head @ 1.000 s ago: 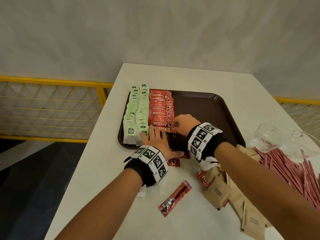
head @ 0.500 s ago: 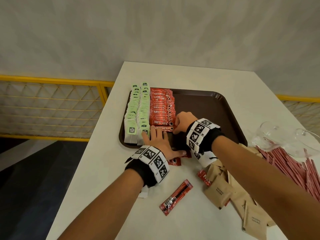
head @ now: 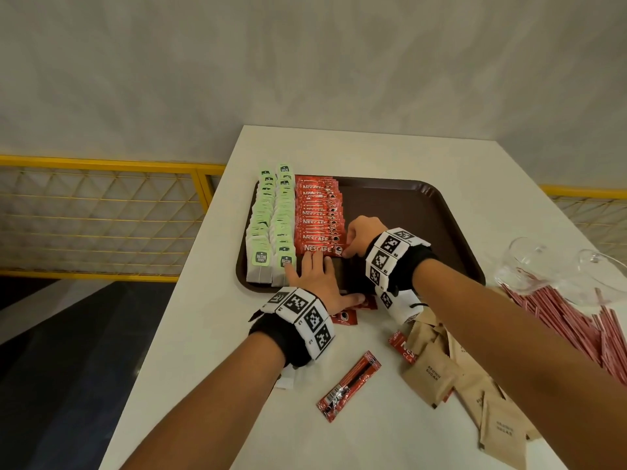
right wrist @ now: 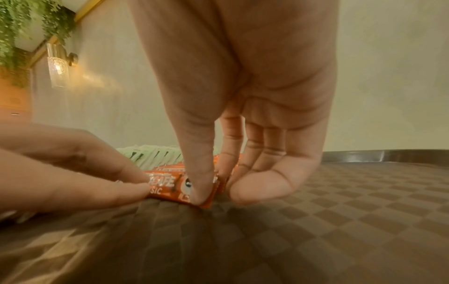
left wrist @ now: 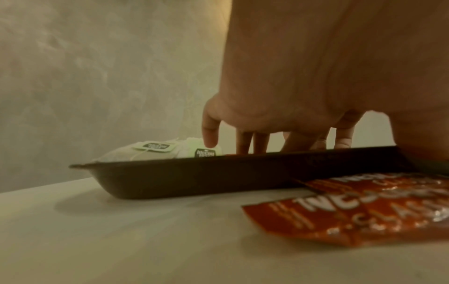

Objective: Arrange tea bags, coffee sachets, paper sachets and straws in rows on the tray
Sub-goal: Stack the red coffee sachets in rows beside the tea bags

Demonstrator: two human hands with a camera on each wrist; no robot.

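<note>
A brown tray (head: pixel 407 205) holds two rows of green-tagged tea bags (head: pixel 271 225) at its left and one row of red coffee sachets (head: pixel 317 212) beside them. My right hand (head: pixel 349 245) pinches the right end of the nearest coffee sachet (right wrist: pixel 165 184), thumb in front and fingers behind. My left hand (head: pixel 310 266) lies flat over the tray's near rim (left wrist: pixel 218 173), and its straight fingertips (right wrist: pixel 131 184) touch the left part of that sachet. Tea bags (left wrist: pixel 155 151) show just past its little finger.
Loose coffee sachets (head: pixel 349 385) lie on the white table near me, one (left wrist: pixel 352 215) right under my left wrist. Brown sugar sachets (head: pixel 431 371) are piled at the right, with red straws (head: pixel 576 317) and glass cups (head: pixel 556 266) beyond. A yellow railing (head: pixel 101 215) runs past the table's left edge.
Both hands have stayed at the near end of the coffee row. The right hand has crept slightly farther into the tray with the nearest sachet.
</note>
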